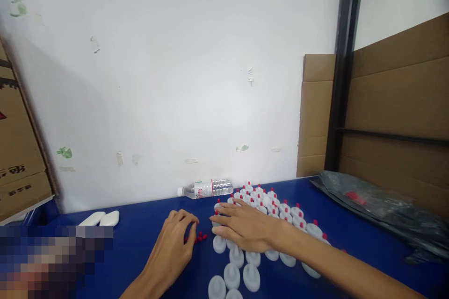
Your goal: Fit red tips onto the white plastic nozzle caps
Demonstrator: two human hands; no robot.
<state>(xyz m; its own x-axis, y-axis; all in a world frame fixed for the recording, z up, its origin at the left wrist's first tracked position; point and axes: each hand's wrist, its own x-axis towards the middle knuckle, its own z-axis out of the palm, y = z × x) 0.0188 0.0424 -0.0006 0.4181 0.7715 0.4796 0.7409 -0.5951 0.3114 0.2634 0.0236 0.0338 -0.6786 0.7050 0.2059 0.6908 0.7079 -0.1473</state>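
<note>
My left hand (174,239) is over the blue table with its fingers curled and the thumb tip close to the index fingertip. Whatever it pinches, if anything, is too hidden to make out. Right beside its thumb lie several small red caps (200,237). My right hand (245,224) stretches flat, fingers spread, above a group of small translucent white squeeze bottles, hiding some of them. Many at the back and right wear red caps, such as one bottle (297,211). Nearer bottles, like this uncapped bottle (251,277), show no red cap.
A clear water bottle (206,189) lies on its side against the white wall. Two white rounded objects (109,219) rest at the left. Grey plastic bags (372,210) lie at the right, by cardboard (396,98) and a black post (342,70). A carton (21,149) stands far left.
</note>
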